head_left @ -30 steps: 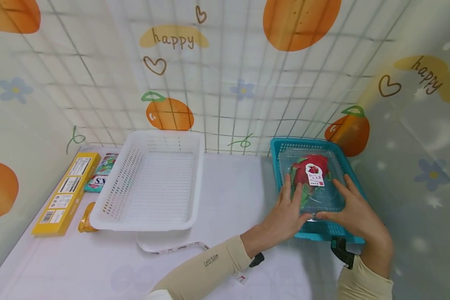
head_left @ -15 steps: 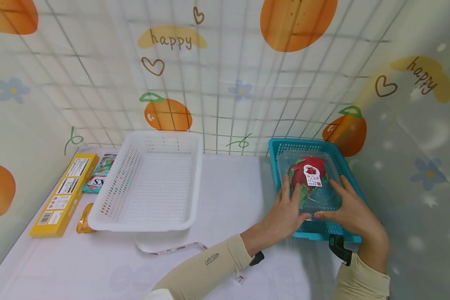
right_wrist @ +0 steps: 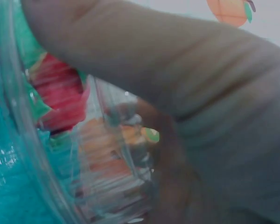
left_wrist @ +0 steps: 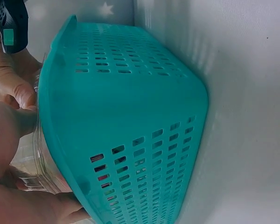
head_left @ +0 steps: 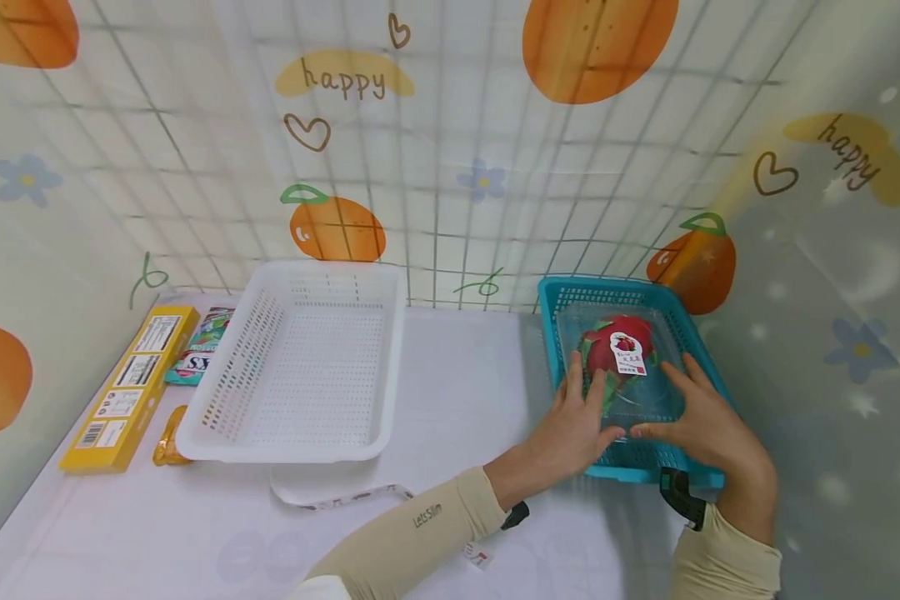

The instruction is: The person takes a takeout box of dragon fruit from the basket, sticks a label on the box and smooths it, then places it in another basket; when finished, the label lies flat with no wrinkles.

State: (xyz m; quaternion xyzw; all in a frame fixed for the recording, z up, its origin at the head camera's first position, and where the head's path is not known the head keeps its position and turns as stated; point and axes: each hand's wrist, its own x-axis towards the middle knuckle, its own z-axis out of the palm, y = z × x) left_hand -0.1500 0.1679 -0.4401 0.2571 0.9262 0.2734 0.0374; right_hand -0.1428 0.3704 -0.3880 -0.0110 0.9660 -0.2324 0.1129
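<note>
Grip: left hand (head_left: pixel 573 425) and right hand (head_left: pixel 701 421) clasp clear clamshell box (head_left: pixel 621 367) from both sides, fingers curled on lid. Box, holding dragon fruit (head_left: pixel 617 343), sits in teal basket (head_left: pixel 562 293) on counter (head_left: pixel 465 392). Judged step: securing hold; next calls for level, two-sided lift.

Clamshell box (head_left: pixel 630 375) inside right basket (head_left: pixel 551 321)

A teal perforated basket (head_left: pixel 551 325) holds a clear plastic box (head_left: pixel 645 400) with a red, green-leafed fruit (head_left: pixel 603 350) under a white label (head_left: pixel 626 353). Beside it sit a white perforated basket (head_left: pixel 300 367) and a yellow box (head_left: pixel 131 387) on the pale surface (head_left: pixel 465 392). The backdrop (head_left: pixel 450 150) is a grey grid printed with oranges, blue flowers, brown hearts and "happy".
</note>
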